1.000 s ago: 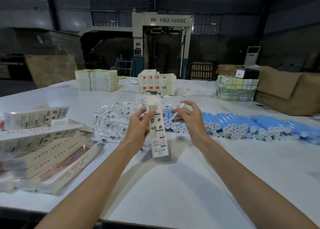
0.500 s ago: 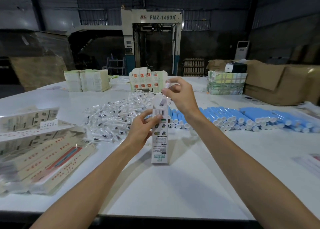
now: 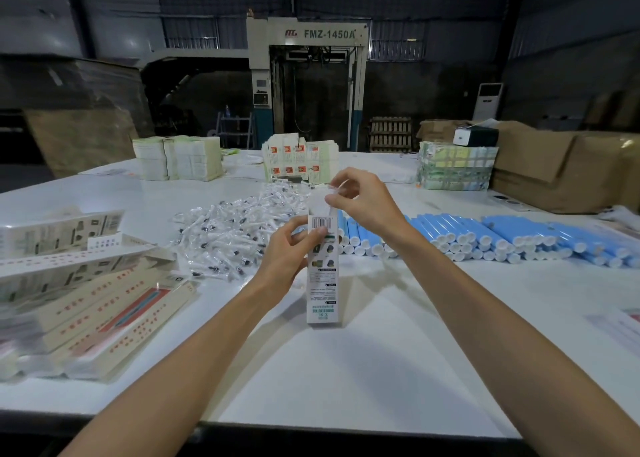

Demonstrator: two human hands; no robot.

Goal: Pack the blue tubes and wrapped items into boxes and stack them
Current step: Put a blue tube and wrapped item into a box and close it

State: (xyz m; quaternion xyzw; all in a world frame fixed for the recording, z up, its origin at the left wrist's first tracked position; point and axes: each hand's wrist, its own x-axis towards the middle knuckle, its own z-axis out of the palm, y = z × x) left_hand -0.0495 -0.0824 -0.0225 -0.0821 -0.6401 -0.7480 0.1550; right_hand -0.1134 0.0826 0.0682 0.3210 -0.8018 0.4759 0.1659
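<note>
A: Where's the box?

B: It stands upright on the smooth white counter (image 3: 346, 370). The box (image 3: 322, 294) is tall, slim, printed cardboard, with a barcode near its top. The left hand (image 3: 289, 250) grips it high up, with the thumb on the front by the barcode and the fingers curled round the side.

A: And the other hand?

B: The right hand (image 3: 365, 204) is just above the box's top end. Its thumb and fingertips pinch a thin white tab (image 3: 320, 200). I cannot tell whether that is the box's own flap or part of a wrapped item.

A: The tubes?

B: The blue tubes (image 3: 485, 235) lie in a long layered row on the counter, behind the box and off to its right. They are smooth cylinders with round white caps facing this way.

A: Wrapped items?

B: The wrapped items (image 3: 225, 238) sit in a loose heap of crinkly clear plastic, left of the tubes and behind the left hand.

A: Anything else?

B: Glossy bundles of flat packs (image 3: 104, 304) lie at the left edge. Blocky paper stacks (image 3: 180, 159) sit on the far side, and brown cardboard cartons (image 3: 561, 169) are at the far right.
</note>
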